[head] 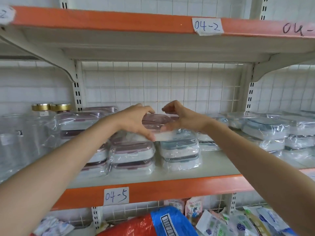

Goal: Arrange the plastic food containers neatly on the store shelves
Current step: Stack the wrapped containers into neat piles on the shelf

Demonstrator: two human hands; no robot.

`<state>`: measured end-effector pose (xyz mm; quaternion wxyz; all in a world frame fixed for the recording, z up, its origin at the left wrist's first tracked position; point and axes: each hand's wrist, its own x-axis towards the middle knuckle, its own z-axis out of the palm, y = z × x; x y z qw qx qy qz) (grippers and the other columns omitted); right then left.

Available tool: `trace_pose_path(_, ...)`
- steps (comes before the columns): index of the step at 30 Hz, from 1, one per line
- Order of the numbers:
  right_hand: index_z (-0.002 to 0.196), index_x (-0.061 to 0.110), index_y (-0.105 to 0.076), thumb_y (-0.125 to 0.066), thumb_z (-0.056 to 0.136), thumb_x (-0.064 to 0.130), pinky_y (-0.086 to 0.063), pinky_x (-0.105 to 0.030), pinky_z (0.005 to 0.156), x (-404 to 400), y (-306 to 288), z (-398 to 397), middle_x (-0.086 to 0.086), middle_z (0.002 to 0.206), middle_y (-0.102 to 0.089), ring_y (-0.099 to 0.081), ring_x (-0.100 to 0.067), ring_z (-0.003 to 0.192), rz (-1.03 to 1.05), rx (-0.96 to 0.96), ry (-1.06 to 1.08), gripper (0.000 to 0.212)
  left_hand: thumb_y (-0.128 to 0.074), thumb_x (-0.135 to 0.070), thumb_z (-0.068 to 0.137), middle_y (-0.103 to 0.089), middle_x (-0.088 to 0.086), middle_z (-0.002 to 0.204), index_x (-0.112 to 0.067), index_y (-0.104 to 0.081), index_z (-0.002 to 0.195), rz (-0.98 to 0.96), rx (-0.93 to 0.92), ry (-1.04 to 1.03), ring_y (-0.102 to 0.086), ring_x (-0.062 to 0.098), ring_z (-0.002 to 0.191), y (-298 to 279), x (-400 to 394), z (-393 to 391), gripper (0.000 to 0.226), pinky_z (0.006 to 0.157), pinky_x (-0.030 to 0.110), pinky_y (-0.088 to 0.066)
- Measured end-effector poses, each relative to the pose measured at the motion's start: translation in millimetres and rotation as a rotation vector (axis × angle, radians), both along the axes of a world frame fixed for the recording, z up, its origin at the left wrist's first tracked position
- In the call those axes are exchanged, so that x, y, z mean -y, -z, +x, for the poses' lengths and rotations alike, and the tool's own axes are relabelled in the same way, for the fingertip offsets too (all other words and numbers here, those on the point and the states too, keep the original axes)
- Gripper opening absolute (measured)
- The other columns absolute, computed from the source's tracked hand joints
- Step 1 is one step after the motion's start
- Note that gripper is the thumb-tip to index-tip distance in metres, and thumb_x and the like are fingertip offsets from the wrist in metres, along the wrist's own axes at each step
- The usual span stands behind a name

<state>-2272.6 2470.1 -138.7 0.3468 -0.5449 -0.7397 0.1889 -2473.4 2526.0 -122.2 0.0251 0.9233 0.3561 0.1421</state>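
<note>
I hold one pink-lidded container (156,124), wrapped in clear plastic, between both hands at the middle of the shelf (219,165). My left hand (134,120) has a narrow grip on its left end: the thumb is under the near white edge and the fingers curl over the lid. My right hand (180,119) takes the right end the same way, fingers curled over the top and thumb at the near side. The container sits just above two stacks, partly over each, and I cannot tell whether it rests on them or is held slightly clear.

Below my left hand is a pink-lidded stack (132,156) of wrapped containers near the front of the shelf. Just beside it on the right stands a blue-lidded stack (179,151). Further left more pink-lidded containers (78,123) are piled higher, toward the back. At the far left stand clear jars with gold lids (51,107). To the right, well apart from my hands, more blue-lidded containers (265,128) lie in wrapped piles.

The orange front edge of this shelf carries a paper label reading 04-5 (116,196). The shelf above has a label reading 04-2 (207,26). Under my arms, on the shelf below, lie a red and blue bag (148,223) and printed packets (238,222).
</note>
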Motion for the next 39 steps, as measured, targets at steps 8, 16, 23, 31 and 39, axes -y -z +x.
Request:
trace_pose_path(8, 0.130, 0.022, -0.047, -0.066, 0.086, 0.025, -0.030, -0.034, 0.111, -11.6, 7.0, 46.9, 0.000, 0.139, -0.045, -0.039, -0.014, 0.130, -0.011, -0.045, 0.197, 0.048, -0.071, -0.049, 0.076, -0.041, -0.004, 0.117, -0.039, -0.031, 0.140, -0.013, 0.048, -0.067, -0.045, 0.016, 0.111, 11.7, -14.8, -32.8, 0.077, 0.083, 0.027, -0.033)
trace_pose_path(16, 0.136, 0.008, -0.044, -0.061, 0.087, 0.009, -0.033, -0.026, 0.098, -14.4, 21.1, 88.4, -0.012, 0.139, -0.042, -0.042, -0.025, 0.127, 0.038, 0.308, 0.474, 0.051, -0.066, -0.051, 0.081, -0.036, 0.000, 0.144, -0.024, -0.027, 0.144, -0.040, -0.235, -0.090, -0.041, 0.016, 0.123, 14.2, -10.6, -21.3, 0.079, 0.099, 0.030, -0.038)
trace_pose_path(23, 0.145, 0.014, -0.031, -0.063, 0.084, 0.017, -0.030, -0.044, 0.110, -17.6, 17.4, 127.9, -0.009, 0.149, -0.030, -0.027, -0.028, 0.135, 0.037, 0.530, 0.682, 0.069, -0.056, -0.059, 0.084, -0.034, -0.003, 0.145, -0.024, -0.031, 0.145, 0.179, -0.071, 0.020, -0.037, 0.015, 0.130, 28.5, 5.4, 36.4, 0.075, 0.103, 0.032, -0.035)
trace_pose_path(31, 0.143, 0.017, -0.031, -0.067, 0.084, 0.032, -0.027, -0.040, 0.110, -18.9, 40.2, 141.2, -0.005, 0.145, -0.039, -0.036, -0.026, 0.133, 0.064, 0.781, 0.713, 0.071, -0.050, -0.065, 0.084, -0.055, 0.004, 0.115, -0.010, -0.054, 0.112, 0.222, -0.157, 0.058, -0.053, 0.022, 0.102, 64.7, 16.9, 99.8, 0.061, 0.076, 0.031, -0.042)
trace_pose_path(39, 0.142, 0.017, -0.031, -0.067, 0.085, 0.030, -0.025, -0.039, 0.112, -17.6, 47.5, 131.2, -0.003, 0.145, -0.037, -0.028, -0.023, 0.137, 0.082, 0.892, 0.804, 0.069, -0.038, -0.057, 0.094, -0.049, 0.004, 0.127, -0.014, -0.043, 0.127, 0.357, 0.051, 0.093, -0.046, 0.024, 0.116, 99.8, 8.2, 99.9, 0.054, 0.094, 0.035, -0.036)
